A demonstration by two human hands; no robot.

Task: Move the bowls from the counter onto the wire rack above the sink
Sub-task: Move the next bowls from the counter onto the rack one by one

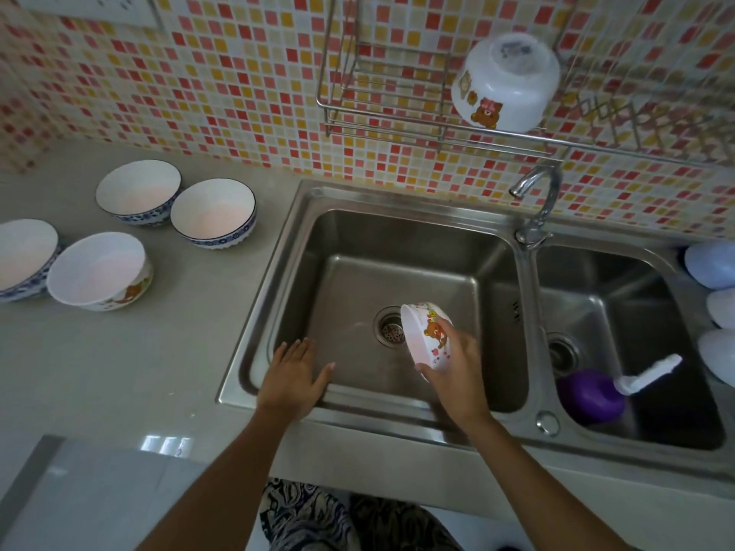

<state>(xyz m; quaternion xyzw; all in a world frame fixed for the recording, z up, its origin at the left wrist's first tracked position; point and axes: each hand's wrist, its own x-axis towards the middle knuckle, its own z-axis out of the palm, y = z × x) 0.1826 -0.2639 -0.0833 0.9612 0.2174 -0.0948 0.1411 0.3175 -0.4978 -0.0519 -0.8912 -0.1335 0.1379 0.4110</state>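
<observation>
Bowl [426, 336] tilted in right hand [457, 375], over sink [397, 200]

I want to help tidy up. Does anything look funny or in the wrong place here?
Mostly the purple bottle lying on its side in the right sink basin. The bear bowl on the wire rack is upside down, likely on purpose. Nothing looks spilled or broken.

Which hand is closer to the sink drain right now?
Right. The right hand holds a bear bowl just right of the drain; the left hand rests at the basin's front-left edge.
</observation>
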